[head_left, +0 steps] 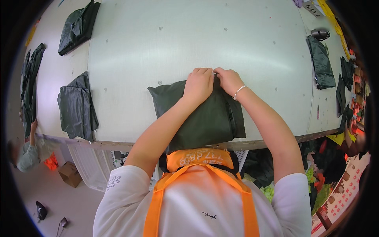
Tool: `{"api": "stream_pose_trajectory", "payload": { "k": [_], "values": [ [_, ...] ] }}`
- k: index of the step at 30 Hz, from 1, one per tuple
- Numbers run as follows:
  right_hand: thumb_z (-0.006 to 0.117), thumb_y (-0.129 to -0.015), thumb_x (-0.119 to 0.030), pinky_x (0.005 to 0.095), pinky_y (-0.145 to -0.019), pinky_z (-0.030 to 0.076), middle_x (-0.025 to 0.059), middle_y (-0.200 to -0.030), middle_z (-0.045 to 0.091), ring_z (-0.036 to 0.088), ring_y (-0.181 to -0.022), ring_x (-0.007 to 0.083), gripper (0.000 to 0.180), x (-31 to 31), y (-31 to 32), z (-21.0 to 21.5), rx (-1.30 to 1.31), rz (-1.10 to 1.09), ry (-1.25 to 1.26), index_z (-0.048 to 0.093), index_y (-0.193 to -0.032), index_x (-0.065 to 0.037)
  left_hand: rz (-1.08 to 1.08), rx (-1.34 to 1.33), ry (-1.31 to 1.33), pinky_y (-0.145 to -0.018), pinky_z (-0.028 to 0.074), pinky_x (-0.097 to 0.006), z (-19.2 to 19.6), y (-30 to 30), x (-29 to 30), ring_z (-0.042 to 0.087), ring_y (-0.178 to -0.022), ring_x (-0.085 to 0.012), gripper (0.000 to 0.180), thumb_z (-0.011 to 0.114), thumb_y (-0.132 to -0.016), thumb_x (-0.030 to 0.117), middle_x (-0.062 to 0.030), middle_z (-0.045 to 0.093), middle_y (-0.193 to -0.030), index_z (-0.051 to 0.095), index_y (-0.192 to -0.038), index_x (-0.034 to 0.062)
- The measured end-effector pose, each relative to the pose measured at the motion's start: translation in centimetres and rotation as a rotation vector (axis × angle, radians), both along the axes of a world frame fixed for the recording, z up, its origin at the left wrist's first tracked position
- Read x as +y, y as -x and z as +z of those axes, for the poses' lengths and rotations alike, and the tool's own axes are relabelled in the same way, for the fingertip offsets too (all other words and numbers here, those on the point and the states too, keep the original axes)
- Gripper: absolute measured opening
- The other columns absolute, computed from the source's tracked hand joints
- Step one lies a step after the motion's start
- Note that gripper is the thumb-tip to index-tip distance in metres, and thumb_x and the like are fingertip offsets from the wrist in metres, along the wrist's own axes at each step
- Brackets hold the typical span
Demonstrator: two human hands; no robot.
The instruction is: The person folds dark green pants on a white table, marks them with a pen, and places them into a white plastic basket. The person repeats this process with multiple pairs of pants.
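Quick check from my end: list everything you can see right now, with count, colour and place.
Folded bag under the hands: 1, dark green, near edge of table, centre.
Folded dark bags at left: about 3 piles, black to dark grey, left part of table.
Folded dark bags at right: several, dark green to black, right end of table.
Table: 1, pale grey-white, fills upper view.
Small dark object: 1, grey-black, far right of table; kind unclear.
Cardboard box: 1, brown, floor at lower left.
Another person: 1, grey-green sleeve, left table edge.
Apron straps: orange, on the wearer's chest.
Left hand: pressing the bag's far edge.
Right hand: pressing beside it, pearl bracelet on the wrist.
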State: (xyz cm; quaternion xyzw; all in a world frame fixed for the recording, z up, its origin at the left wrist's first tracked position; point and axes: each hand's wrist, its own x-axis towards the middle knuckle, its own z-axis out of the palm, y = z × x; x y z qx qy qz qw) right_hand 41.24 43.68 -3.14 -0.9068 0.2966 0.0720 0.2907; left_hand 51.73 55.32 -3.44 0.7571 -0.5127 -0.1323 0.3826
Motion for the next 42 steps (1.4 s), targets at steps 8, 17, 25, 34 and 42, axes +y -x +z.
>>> {"api": "stream_pose_trajectory", "payload": {
  "k": [8,17,25,34,42],
  "values": [
    [0.053,-0.089,-0.014,0.0431,-0.069,0.049,0.0181,-0.081,0.064,0.062,-0.078,0.0354,0.012,1.1,0.0,-0.4,-0.050,-0.191,0.043,0.051,-0.093,-0.003,0.060,0.054,-0.445,-0.076,0.048,-0.041,-2.1,0.3,-1.9,0.061,-0.088,-0.0285,0.026,0.051,-0.088,0.030,-0.0095,0.066,-0.092,0.068,-0.092,0.0102],
    [0.056,-0.087,-0.015,0.0435,-0.070,0.048,0.0172,-0.084,0.064,0.061,-0.079,0.0354,0.012,0.7,2.0,0.6,-0.073,-0.003,-0.015,0.053,-0.089,-0.003,0.115,0.280,-0.617,-0.076,0.047,-0.035,-2.7,-0.9,-3.3,0.063,-0.087,-0.0218,0.028,0.056,-0.083,0.039,-0.0040,0.068,-0.091,0.067,-0.093,0.0158],
    [0.055,-0.088,-0.016,0.0419,-0.073,0.050,0.0141,-0.087,0.066,0.062,-0.084,0.0338,0.018,0.7,2.5,0.3,-0.147,-0.157,0.010,0.061,-0.103,-0.010,0.117,0.303,-0.556,-0.078,0.046,-0.033,-2.9,-0.7,-3.1,0.063,-0.087,-0.0202,0.027,0.056,-0.083,0.038,-0.0030,0.068,-0.091,0.068,-0.093,0.0159],
    [0.060,-0.080,-0.011,0.0368,-0.073,0.051,0.0106,-0.084,0.066,0.063,-0.081,0.0276,0.012,0.0,0.5,1.6,-0.080,0.095,0.210,0.069,-0.088,-0.009,0.166,0.377,-0.569,-0.077,0.047,-0.032,-3.2,-1.0,-3.1,0.063,-0.085,-0.0199,0.026,0.056,-0.082,0.037,-0.0035,0.068,-0.088,0.069,-0.089,0.0152],
    [0.065,-0.080,-0.008,0.0252,-0.057,0.050,0.0050,-0.072,0.066,0.058,-0.056,0.0105,0.007,-1.9,-0.1,0.9,-0.069,-0.344,-0.471,0.068,-0.082,-0.001,0.163,0.356,-0.577,-0.078,0.047,-0.033,-2.8,-0.9,-3.2,0.063,-0.087,-0.0216,0.026,0.056,-0.082,0.037,-0.0037,0.068,-0.090,0.069,-0.090,0.0150]
  ]
}}
